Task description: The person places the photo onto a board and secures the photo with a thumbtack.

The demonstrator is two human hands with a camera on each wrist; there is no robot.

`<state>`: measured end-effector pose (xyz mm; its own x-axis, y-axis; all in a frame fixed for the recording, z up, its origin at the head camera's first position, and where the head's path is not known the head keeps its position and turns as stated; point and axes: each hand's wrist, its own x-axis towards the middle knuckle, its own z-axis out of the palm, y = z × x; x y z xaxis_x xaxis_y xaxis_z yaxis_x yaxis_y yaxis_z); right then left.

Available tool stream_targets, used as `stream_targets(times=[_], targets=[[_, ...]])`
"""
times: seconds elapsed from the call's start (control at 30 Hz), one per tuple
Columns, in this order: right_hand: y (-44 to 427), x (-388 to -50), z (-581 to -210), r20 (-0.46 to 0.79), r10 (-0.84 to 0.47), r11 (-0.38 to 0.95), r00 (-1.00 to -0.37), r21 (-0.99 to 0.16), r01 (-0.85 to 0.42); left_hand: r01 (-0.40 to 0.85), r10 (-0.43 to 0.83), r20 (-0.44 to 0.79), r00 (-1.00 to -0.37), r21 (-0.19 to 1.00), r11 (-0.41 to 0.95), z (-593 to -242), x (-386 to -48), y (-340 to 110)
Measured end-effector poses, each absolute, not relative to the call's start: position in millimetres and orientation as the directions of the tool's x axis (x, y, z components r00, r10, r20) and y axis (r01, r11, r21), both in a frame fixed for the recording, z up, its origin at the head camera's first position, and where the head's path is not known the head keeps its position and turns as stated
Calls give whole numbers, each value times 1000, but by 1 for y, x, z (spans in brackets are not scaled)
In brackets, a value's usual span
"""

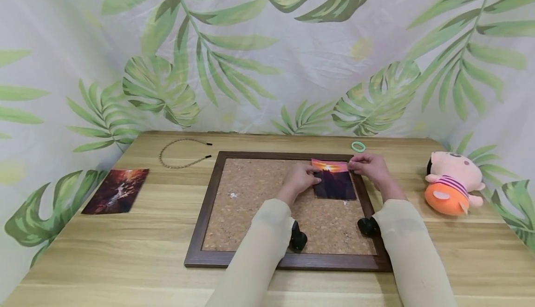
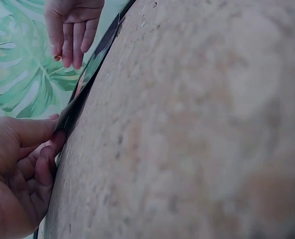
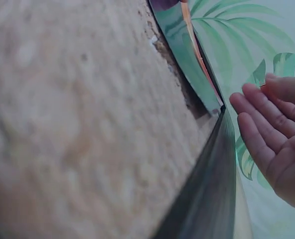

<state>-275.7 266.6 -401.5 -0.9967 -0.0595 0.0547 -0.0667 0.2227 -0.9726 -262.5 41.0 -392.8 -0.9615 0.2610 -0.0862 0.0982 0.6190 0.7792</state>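
Sunset photo (image 1: 334, 184) sits on the corkboard (image 1: 259, 223), upper R area, just inside the dk brown frame (image 1: 200, 232), near its top R corner; pic's bright strip is at the top, dark silhouette below. L hand (image 1: 300, 178) pinches the photo's L edge btwn thumb & fingers; L wrist view shows that edge bent slightly off the cork. R hand (image 1: 373, 167) is by the photo's top R corner, thumb & index pinching a small item (image 3: 263, 85) w/ an orange glint, too tiny to ID; other R fingers extended. Can't tell if R fingertips touch the photo. White marks on cork, one L of ctr, one by the photo's bottom edge. 2nd photo (image 1: 117, 191), dk red/brown, lies on the wood table (image 1: 167, 242) L of the frame; thin cord (image 1: 177, 167) w/ black ends btwn them, farther back. Green ring (image 1: 358, 151) behind frame, plush toy (image 1: 453, 184) to the R.
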Motion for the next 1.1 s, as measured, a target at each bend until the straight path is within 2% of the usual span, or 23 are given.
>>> stream_targets(times=[0.37, 0.63, 0.9, 1.0, 1.1], targets=[[254, -264, -386, 1, -70, 401, -998, -916, -29, 135, 274, -64, -960, 749, 649, -393, -261, 45], [249, -265, -387, 71, -66, 505, -995, -858, -94, 240, 310, 9, -951, 655, 716, -395, -261, 45], [245, -262, -384, 85, -54, 532, -995, -841, -101, 247, 301, 17, -954, 618, 746, -397, -261, 46], [245, -261, -384, 82, -48, 550, -995, -830, -95, 297, 330, 37, -943, 539, 788, -396, -259, 47], [245, -261, -384, 70, -41, 569, -997, -819, -80, 374, 386, 56, -921, 408, 833, -397, -256, 49]])
